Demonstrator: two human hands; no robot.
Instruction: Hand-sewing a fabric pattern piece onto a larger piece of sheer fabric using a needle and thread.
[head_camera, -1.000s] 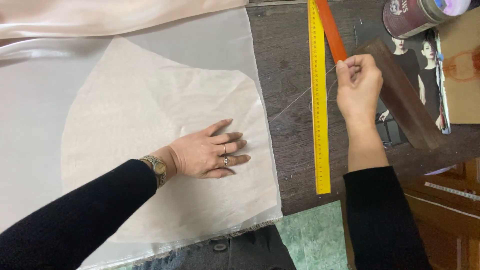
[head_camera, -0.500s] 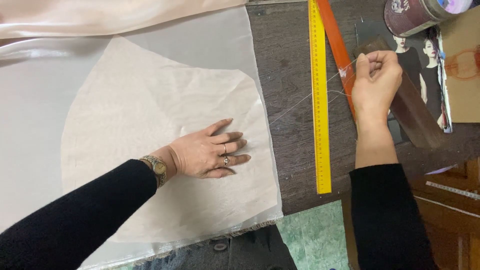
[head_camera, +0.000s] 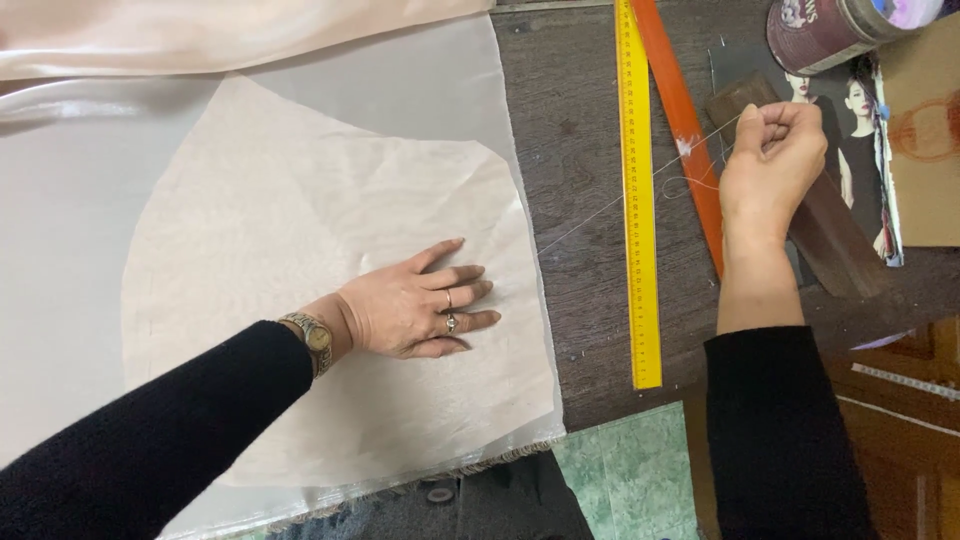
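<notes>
right hand (head_camera: 772, 150) moved farther right, away from yellow ruler (head_camera: 638, 190), drawing thread (head_camera: 640, 183) taut

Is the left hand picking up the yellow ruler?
No, the left hand lies flat on the cream fabric piece, apart from the yellow ruler.

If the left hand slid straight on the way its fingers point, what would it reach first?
The left hand points right across the paper pattern. It would likely cross the pattern's right edge first, then bare table before the yellow ruler.
</notes>
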